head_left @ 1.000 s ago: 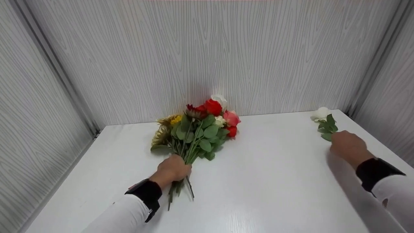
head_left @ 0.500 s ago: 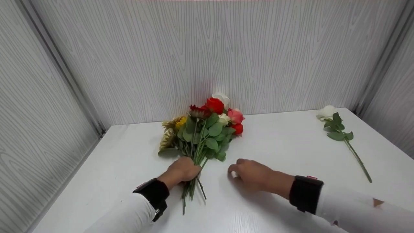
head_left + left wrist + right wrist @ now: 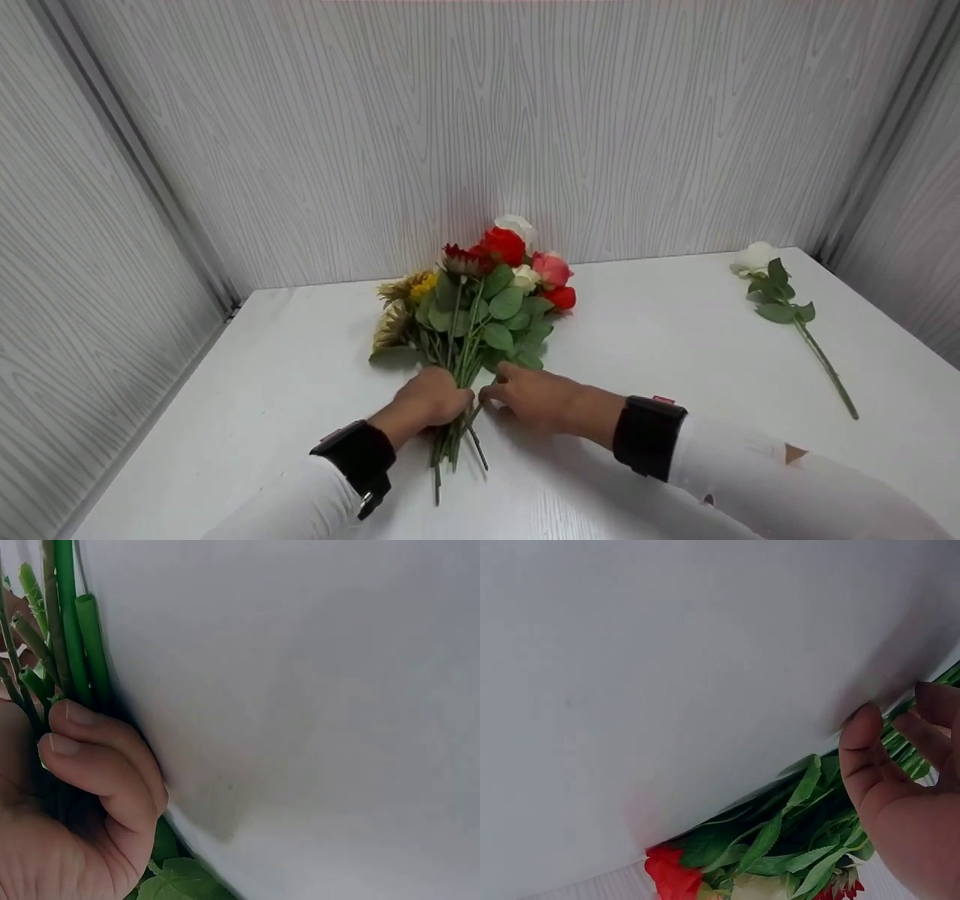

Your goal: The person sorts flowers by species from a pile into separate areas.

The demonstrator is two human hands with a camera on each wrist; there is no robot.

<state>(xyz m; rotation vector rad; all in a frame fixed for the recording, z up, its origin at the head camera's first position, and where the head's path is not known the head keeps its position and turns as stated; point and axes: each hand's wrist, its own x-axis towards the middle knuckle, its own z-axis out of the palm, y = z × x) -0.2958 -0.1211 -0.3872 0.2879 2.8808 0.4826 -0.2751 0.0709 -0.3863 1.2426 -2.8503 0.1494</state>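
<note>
My left hand (image 3: 431,397) grips a bunch of flower stems (image 3: 64,630) low down, its fingers curled round them in the left wrist view. Above it fan out the bouquet's green leaves (image 3: 504,304) and blooms: red roses (image 3: 502,246), a pink rose (image 3: 551,268), white ones, a dark red flower (image 3: 461,261) and brownish-yellow flowers (image 3: 394,324). From the right, my right hand (image 3: 540,397) reaches to the bunch, fingertips at one slanting stem. In the right wrist view its thumb and bent fingers stand apart, with stems showing between them.
A single white rose (image 3: 757,257) with a leafy stem (image 3: 825,364) lies at the right side of the white table (image 3: 660,330). Behind the bouquet rises a wood-grain panel (image 3: 480,127), with similar panels at left and right.
My right hand has left the white rose at the right, now lying on the table, and come left to the bouquet's stems. The left hand keeps its hold.
</note>
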